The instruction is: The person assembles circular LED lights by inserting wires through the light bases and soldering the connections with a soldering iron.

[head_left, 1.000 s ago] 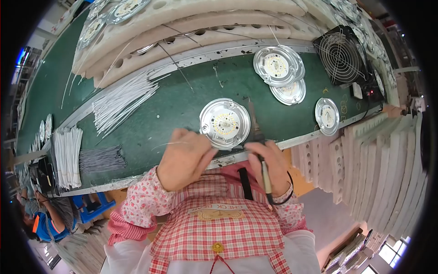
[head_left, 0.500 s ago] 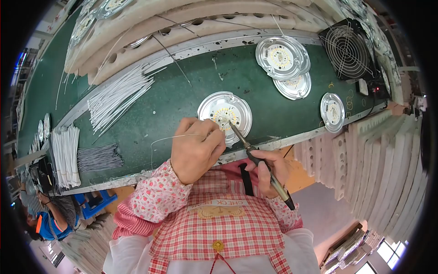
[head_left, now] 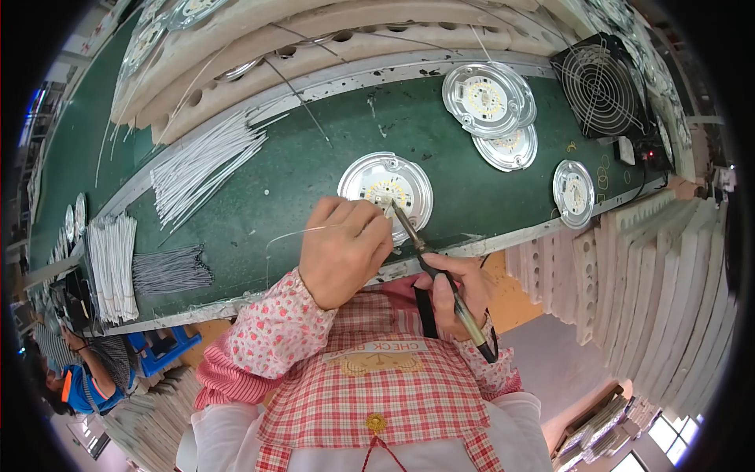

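Observation:
On the green bench lies a round silver LED lamp disc [head_left: 412,182] with a ring of small yellow chips. My left hand [head_left: 344,250] is closed over its near left edge, fingers pinched on a thin pale wire [head_left: 303,230] that curves away to the left. Those fingertips partly hide the disc. In my right hand [head_left: 458,293] is a soldering iron [head_left: 442,269], gripped like a pen, its tip at the board in the middle of the disc, close to the left fingertips. Whether tip and wire touch cannot be made out.
More lamp discs [head_left: 481,98] overlap at the back right, near a black fan [head_left: 599,86]; another disc [head_left: 573,194] lies by the front edge. White wires [head_left: 203,169] and grey wires [head_left: 171,270] lie left. Foam trays [head_left: 653,283] stand right. Another person [head_left: 86,370] is far left.
The disc has shifted slightly left and away from me. The iron and my right hand have moved a little left, the handle's rear end too. My left hand keeps its pinch.

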Demonstrator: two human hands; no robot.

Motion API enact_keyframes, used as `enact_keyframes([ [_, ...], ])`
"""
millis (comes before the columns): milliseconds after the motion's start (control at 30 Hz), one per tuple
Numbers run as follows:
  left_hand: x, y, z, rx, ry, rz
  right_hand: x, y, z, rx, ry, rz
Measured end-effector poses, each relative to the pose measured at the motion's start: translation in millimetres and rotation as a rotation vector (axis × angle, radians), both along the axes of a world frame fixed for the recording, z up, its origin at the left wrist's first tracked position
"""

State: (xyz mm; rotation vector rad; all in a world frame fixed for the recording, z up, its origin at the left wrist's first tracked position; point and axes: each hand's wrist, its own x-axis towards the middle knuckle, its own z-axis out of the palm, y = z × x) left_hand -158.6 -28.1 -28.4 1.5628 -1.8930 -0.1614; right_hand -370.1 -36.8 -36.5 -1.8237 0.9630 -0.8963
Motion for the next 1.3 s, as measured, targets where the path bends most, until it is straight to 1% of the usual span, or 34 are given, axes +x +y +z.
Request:
enact_keyframes([
  [67, 3.5, 0.5, -0.8, 0.063, 0.098, 0.005, 1.9, 1.2, -0.9, -0.01, 0.001, -0.01],
  [167, 2.9, -5.8, -1.3, 0.137, 0.503, 0.214, 5.1, 4.1, -5.5, 0.016, -0.043, -0.032],
  [200, 5.3, -8.3, -3.2, 0.153, 0.467, 0.18, 5.7, 5.0, -6.9, 0.033, -0.064, -0.04],
  [300, 13.8, -14.0, -7.5, 0.2, 0.372, 0.109, 4.8, 1.9, -6.0, -0.035, -0.009, -0.001],
  [400, 16.8, -18.9, -5.0, 0.231, 0.302, 0.081, 0.9, -4.9, -4.3, -0.172, 0.126, 0.127],
  [433, 16.8, -19.2, -4.8, 0.24, 0.289, 0.076, 3.4, -5.3, -2.5, -0.173, 0.107, 0.129],
  [533, 17.3, -20.9, -1.3, 0.265, 0.287, 0.073, 3.7, -0.9, -3.2, -0.1, 0.029, 0.035],
  [633, 16.6, -20.7, -2.1, 0.259, 0.294, 0.068, 0.6, 5.8, -9.4, -0.118, -0.101, -0.117],
  [667, 16.7, -20.2, -2.7, 0.249, 0.292, 0.065, -1.3, 4.0, -8.6, -0.157, -0.027, -0.115],
  [733, 15.7, -19.5, -4.9, 0.23, 0.313, 0.058, 9.2, -15.4, 9.7, -0.248, 0.11, -0.106],
  [767, 15.8, -19.5, -6.4, 0.215, 0.319, 0.06, 20.0, -22.6, 13.9, -0.363, 0.237, -0.137],
  [800, 14.6, -18.7, -9.0, 0.21, 0.296, 0.087, 26.0, -28.4, 7.0, -0.355, 0.225, -0.09],
  [867, 15.6, -17.9, -16.5, 0.076, 0.173, 0.089, 45.4, -35.0, 4.2, -0.372, 0.301, -0.086],
  [900, 15.6, -17.8, -15.8, 0.034, 0.147, 0.093, 56.1, -40.6, 6.9, -0.408, 0.376, -0.041],
  [933, 15.7, -16.9, -13.8, -0.004, 0.124, 0.095, 64.0, -43.7, 6.3, -0.383, 0.382, -0.009],
  [967, 18.9, -16.7, -9.9, 0.015, 0.15, 0.089, 69.8, -46.8, 4.4, -0.359, 0.395, 0.023],
  [1067, 55.3, -19.8, -2.8, -0.077, 0.232, 0.271, 77.4, -50.4, 7.9, -0.313, 0.394, 0.083],
  [1100, 77.5, -19.6, 3.5, -0.015, 0.304, 0.307, 74.3, -49.3, 7.8, -0.299, 0.385, 0.096],
  [1133, 96.7, -21.9, 6.2, -0.046, 0.132, 0.432, 70.1, -49.2, 8.2, -0.284, 0.386, 0.101],
  [1167, 116.6, -22.4, 2.6, -0.1, -0.012, 0.47, 68.0, -49.3, 3.8, -0.346, 0.34, 0.095],
  [1200, 134.9, -21.2, -7.0, -0.073, -0.126, 0.493, 65.3, -48.3, 3.3, -0.33, 0.321, 0.095],
  [1233, 153.5, -20.5, -17.2, -0.02, -0.118, 0.441, 63.1, -47.3, 3.5, -0.314, 0.301, 0.094],
  [1267, 164.4, -21.5, -24.0, -0.086, -0.135, 0.384, 61.7, -46.7, 4.2, -0.302, 0.276, 0.093],
  [1300, 166.6, -21.0, -20.2, -0.088, -0.126, 0.367, 61.2, -46.6, 5.2, -0.307, 0.267, 0.089],
])
